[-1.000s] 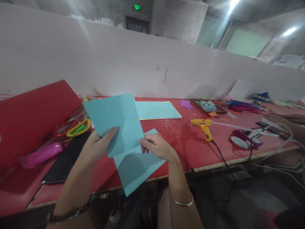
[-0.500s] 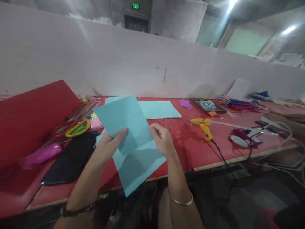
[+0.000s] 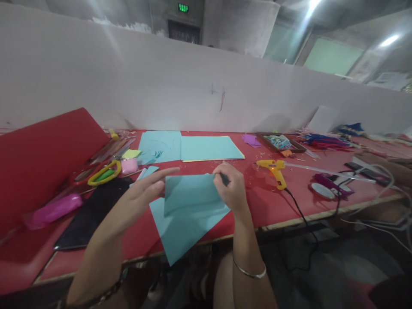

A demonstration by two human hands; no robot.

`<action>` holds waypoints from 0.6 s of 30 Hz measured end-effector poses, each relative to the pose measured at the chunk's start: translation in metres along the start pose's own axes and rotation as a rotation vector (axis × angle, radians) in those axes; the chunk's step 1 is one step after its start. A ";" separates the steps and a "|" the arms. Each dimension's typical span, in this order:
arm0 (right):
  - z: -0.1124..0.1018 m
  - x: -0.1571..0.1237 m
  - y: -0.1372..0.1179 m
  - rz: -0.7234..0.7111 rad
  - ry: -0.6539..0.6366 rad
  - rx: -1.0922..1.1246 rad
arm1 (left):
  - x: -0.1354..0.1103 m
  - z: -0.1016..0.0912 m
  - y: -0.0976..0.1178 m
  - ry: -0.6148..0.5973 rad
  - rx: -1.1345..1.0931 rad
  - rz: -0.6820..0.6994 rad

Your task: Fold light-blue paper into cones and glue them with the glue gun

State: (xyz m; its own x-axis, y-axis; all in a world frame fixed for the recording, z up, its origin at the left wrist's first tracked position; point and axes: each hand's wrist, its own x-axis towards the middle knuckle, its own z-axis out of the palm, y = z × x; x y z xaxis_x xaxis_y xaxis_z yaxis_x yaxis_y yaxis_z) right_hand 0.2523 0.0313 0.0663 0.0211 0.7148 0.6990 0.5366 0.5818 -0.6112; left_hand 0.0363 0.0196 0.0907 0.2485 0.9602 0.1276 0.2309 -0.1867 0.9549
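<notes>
The light-blue sheet (image 3: pixel 189 193) is positioned between the hands, above a second blue sheet (image 3: pixel 180 242). Right hand (image 3: pixel 229 186): thumb and fingers pinch the upper right corner. Left hand (image 3: pixel 141 193): fingers extended, close together, at the left edge; contact cannot be confirmed. Material: thin, matte paper, roughly rectangular, slightly bowed. The second sheet's pointed corner overhangs the smooth red tabletop (image 3: pixel 257 206).
</notes>
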 end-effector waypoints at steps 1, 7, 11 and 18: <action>0.002 0.000 -0.002 -0.039 -0.031 -0.029 | -0.002 0.001 0.004 0.042 0.125 0.000; 0.014 -0.001 -0.010 -0.113 -0.113 -0.205 | -0.001 0.013 0.010 0.045 0.538 0.115; 0.014 -0.002 -0.017 -0.165 -0.080 -0.246 | -0.001 0.020 0.014 -0.006 0.764 0.106; 0.016 -0.007 -0.035 -0.244 -0.105 -0.313 | -0.008 0.025 0.026 0.042 0.889 0.079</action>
State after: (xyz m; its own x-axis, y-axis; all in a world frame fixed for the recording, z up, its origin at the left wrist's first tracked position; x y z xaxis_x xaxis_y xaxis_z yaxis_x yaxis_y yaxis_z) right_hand 0.2192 0.0121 0.0771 -0.2166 0.6155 0.7578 0.7463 0.6048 -0.2780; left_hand 0.0639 0.0021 0.1078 0.2638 0.9412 0.2111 0.8631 -0.3281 0.3840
